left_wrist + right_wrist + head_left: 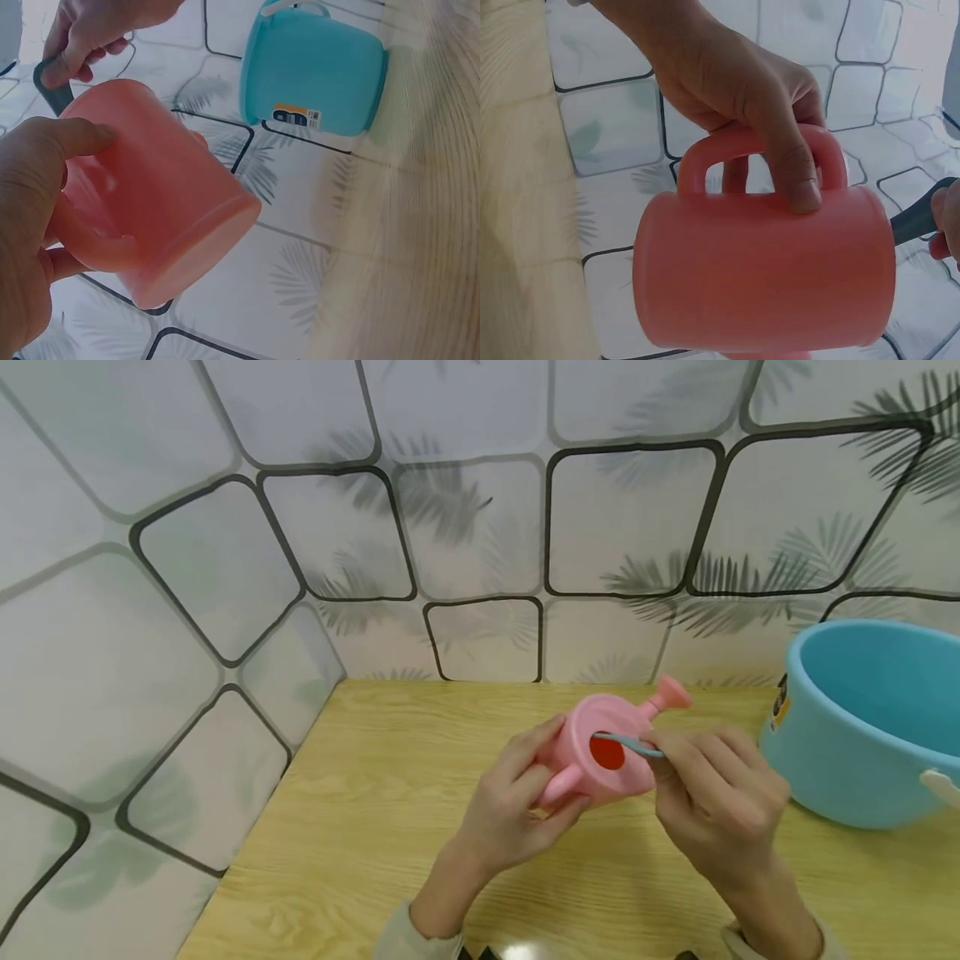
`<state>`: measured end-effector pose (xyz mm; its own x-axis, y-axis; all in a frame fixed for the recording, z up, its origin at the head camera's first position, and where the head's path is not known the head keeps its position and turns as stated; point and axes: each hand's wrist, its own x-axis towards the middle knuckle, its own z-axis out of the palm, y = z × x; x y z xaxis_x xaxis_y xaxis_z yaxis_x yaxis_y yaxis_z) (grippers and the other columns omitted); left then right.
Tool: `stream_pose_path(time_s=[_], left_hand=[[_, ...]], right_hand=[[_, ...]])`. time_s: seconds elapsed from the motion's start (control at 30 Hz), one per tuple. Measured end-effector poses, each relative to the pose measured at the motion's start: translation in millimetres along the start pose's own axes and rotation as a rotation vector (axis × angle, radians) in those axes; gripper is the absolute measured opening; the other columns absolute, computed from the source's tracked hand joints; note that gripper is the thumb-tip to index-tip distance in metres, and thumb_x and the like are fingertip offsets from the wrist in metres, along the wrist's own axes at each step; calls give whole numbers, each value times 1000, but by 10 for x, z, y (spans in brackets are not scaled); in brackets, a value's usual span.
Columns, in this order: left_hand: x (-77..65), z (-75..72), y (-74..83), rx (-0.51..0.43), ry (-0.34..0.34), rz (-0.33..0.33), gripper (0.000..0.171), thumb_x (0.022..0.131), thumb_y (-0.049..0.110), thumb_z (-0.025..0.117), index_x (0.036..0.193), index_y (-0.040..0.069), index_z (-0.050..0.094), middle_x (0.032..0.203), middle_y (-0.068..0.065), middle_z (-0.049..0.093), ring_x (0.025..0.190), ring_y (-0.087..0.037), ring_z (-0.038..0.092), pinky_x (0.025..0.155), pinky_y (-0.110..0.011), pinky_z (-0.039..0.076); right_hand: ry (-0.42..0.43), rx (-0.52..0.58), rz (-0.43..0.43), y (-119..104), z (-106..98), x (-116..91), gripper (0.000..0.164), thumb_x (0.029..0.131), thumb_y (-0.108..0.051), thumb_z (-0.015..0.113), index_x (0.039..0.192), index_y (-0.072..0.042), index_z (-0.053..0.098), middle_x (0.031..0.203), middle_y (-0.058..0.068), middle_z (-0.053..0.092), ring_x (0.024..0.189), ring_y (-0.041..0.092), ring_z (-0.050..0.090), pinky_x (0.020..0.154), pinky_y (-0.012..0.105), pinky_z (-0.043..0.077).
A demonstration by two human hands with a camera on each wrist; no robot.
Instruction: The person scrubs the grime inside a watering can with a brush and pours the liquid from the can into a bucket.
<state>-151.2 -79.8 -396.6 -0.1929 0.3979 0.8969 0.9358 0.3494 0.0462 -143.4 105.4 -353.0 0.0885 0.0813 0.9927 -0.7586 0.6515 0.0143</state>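
Note:
A pink toy watering can [626, 783] is held above the table, tilted, its round top opening turned toward the head camera and its spout pointing to the far right. My left hand [506, 810] grips it around the handle side; in the right wrist view a finger and the thumb lie across the handle and body. Between thumb and fingers, my right hand [723, 797] pinches a slim, curved blue-grey tool [632, 744]. The tool's far end reaches into the can's opening and is hidden there, so its kind cannot be told. In the left wrist view the can [165, 187] shows its base.
A light blue bucket [832, 768] with a white handle [941, 787] stands on the right, close beyond the right hand. Below the hands lies a wood-grain table [337, 835]. A patterned wall covering [472, 543] borders it at the back and left.

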Motion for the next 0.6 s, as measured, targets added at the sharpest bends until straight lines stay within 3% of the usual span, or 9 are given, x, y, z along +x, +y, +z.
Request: stream_pose_path(time_s=[0.17,0.27,0.33,0.43,0.5,0.6], left_hand=[[-39,36,-31,57,-22,-3,32,73,11,85,70,5,54,128,-29,59,115,-37,62,94,-34,55],[-83,55,-59,125,-42,-20,36,70,12,88,69,5,53,128,-27,60,113,-36,63,91,-32,57],[-106,65,-76,172,-57,-23,36,70,14,89,71,5,54,128,-26,60,113,-35,63,90,-32,57],[-125,70,-89,208,-74,-15,33,72,16,88,75,4,58,130,-24,60,114,-35,63,90,-33,57],[-129,66,-91,226,-77,-10,32,73,16,87,76,3,58,131,-24,59,115,-35,63,90,-33,57],[-130,53,-91,235,-66,-17,32,74,15,87,74,4,56,132,-24,59,115,-35,63,88,-32,58]], right_hand=[[-164,13,17,59,4,-72,38,99,-25,62,71,1,68,55,7,56,45,21,42,41,30,35],[-284,52,114,106,-55,-133,41,101,-29,60,75,2,69,55,2,50,44,10,37,39,22,30],[-375,127,268,116,-117,-152,31,99,-21,62,81,3,69,56,0,50,45,4,35,40,16,28],[-523,249,579,87,-215,-110,8,96,-6,65,92,-1,71,61,-1,56,47,3,42,43,16,35],[-612,303,768,51,-265,-46,11,92,3,66,98,-4,71,66,-1,61,50,6,48,44,20,39],[-705,343,916,6,-308,51,14,92,3,66,102,-5,70,76,0,67,58,11,56,47,23,44]])
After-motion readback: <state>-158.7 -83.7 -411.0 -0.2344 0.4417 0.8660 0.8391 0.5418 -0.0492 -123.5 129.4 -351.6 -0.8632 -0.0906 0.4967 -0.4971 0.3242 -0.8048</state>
